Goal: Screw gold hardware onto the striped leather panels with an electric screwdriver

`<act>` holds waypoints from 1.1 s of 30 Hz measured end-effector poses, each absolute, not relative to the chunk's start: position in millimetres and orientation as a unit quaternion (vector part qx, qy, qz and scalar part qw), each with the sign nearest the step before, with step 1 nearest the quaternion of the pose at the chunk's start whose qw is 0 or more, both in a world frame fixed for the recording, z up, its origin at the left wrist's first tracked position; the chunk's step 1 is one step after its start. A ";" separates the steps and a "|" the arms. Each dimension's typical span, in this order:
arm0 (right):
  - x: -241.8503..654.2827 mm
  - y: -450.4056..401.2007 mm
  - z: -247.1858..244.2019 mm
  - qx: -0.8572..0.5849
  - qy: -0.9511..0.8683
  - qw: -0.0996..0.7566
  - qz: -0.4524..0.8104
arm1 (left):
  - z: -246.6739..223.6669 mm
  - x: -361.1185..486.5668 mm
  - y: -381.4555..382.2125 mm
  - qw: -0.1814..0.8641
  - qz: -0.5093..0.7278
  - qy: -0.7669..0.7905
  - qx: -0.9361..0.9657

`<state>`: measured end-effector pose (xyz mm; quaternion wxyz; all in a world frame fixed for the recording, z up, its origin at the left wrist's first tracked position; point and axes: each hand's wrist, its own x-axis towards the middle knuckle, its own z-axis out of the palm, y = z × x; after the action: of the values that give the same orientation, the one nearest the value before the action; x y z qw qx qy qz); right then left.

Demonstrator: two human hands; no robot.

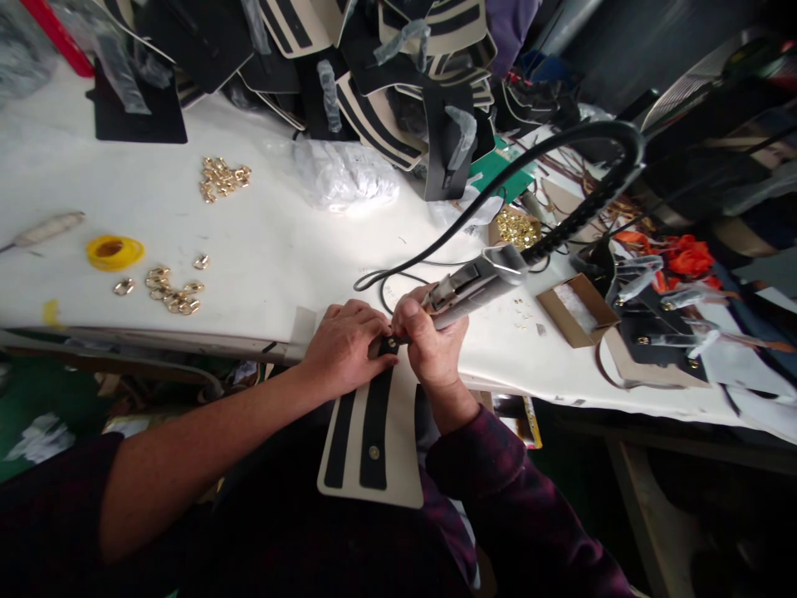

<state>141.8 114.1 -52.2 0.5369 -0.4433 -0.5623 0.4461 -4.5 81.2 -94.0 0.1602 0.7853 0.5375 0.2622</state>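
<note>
My right hand (pixel 437 350) is wrapped round a grey electric screwdriver (pixel 482 286), which slants down to the left with a black cable rising from its back end. Its tip meets a small metal fitting (pixel 392 342) at the top of a black strip. That strip belongs to a beige panel with black strips (pixel 403 440), which hangs over the table's front edge towards my lap. My left hand (pixel 349 347) is closed on the panel's upper end, thumb and fingers beside the fitting. Lower on the same strip sits a round metal stud (pixel 374 453).
Gold-coloured rings (pixel 174 291) and smaller gold hardware (pixel 221 178) lie on the white table (pixel 267 241). Nearby are a yellow tape roll (pixel 115 252) and a white-handled tool (pixel 50 230). Black and beige panels (pixel 379 116) pile up behind. A cardboard box (pixel 578 309) stands right.
</note>
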 end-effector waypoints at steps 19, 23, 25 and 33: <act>145.9 120.6 -55.1 -0.427 -0.569 0.509 0.484 | -93.5 -3.1 81.3 0.162 0.267 0.540 0.782; 147.9 122.5 -64.9 -0.412 -0.557 0.537 0.481 | -90.8 -3.2 81.1 0.160 0.264 0.539 0.784; 146.9 122.0 -66.9 -0.405 -0.560 0.540 0.480 | -91.1 -3.5 81.3 0.160 0.264 0.537 0.785; 143.6 119.6 -58.5 -0.436 -0.578 0.516 0.458 | -97.0 -4.0 81.5 0.144 0.264 0.537 0.788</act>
<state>143.6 119.6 -58.5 0.5159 -0.4359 -0.5783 0.4576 -4.0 81.5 -97.0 0.1438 0.7884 0.5367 0.2640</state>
